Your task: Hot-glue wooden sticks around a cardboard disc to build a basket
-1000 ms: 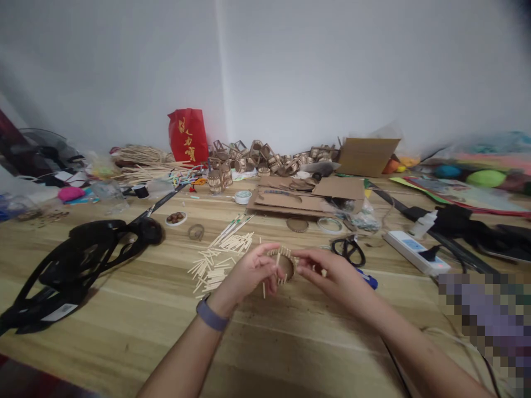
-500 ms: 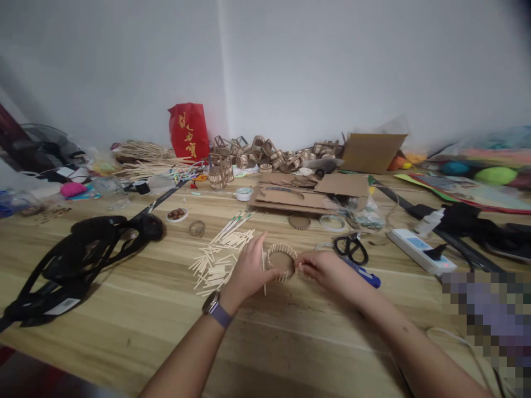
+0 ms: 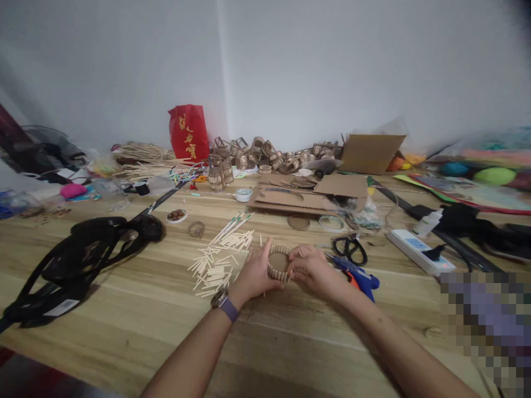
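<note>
A round cardboard piece (image 3: pixel 279 262) ringed with short wooden sticks lies between my hands at the middle of the table. My left hand (image 3: pixel 254 272) is curved around its left side, thumb along the near edge. My right hand (image 3: pixel 310 266) has its fingers bent against the right side. Loose short sticks (image 3: pixel 215 272) are spread left of my left hand. A long thin stick is mostly hidden behind that hand. Right of my right hand lies a blue glue gun (image 3: pixel 362 276) with an orange part, beside black-handled scissors (image 3: pixel 350 249).
Cardboard sheets (image 3: pixel 290 200), a cardboard ring (image 3: pixel 298 222) and a roll of tape (image 3: pixel 331 223) lie beyond my hands. A power strip (image 3: pixel 421 252) is at right, black straps (image 3: pixel 99 243) at left. Small stick baskets (image 3: pixel 286 160) are piled along the wall near a red bag (image 3: pixel 188 132).
My left hand has moved right and closed in on the ringed piece. My right hand has shifted left over its right edge, and more of the glue gun shows.
</note>
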